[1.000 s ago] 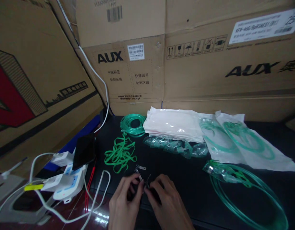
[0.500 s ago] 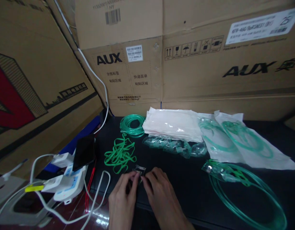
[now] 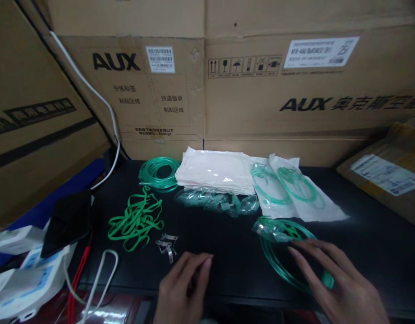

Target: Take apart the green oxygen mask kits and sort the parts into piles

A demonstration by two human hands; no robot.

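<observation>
My right hand (image 3: pixel 338 279) is over the right side of a coil of green tubing (image 3: pixel 278 265), thumb and fingers slightly apart. Its fingertips are near a clear mask with a green strap (image 3: pixel 274 230) on the coil; whether they touch it is hard to tell. My left hand (image 3: pixel 182 285) hovers at the table's front edge, thumb and index finger pinched together. Anything between them is too small or hidden to make out. Up and left of it lie several small metal strips (image 3: pixel 167 245) in a loose pile. Farther left is a tangle of green elastic strap (image 3: pixel 136 220).
Behind are a green tubing coil (image 3: pixel 160 173), stacked white pouches (image 3: pixel 216 168), clear plastic masks (image 3: pixel 220 201) and pouches with tubing (image 3: pixel 295 189). A phone (image 3: pixel 67 220) and a power strip (image 3: pixel 35 281) sit left. Cardboard boxes (image 3: pixel 244 117) wall the back; another box (image 3: pixel 389 171) stands right.
My hands have separated from the metal strips, which now lie on the table. The right hand has moved right to the tubing coil. The view has turned right.
</observation>
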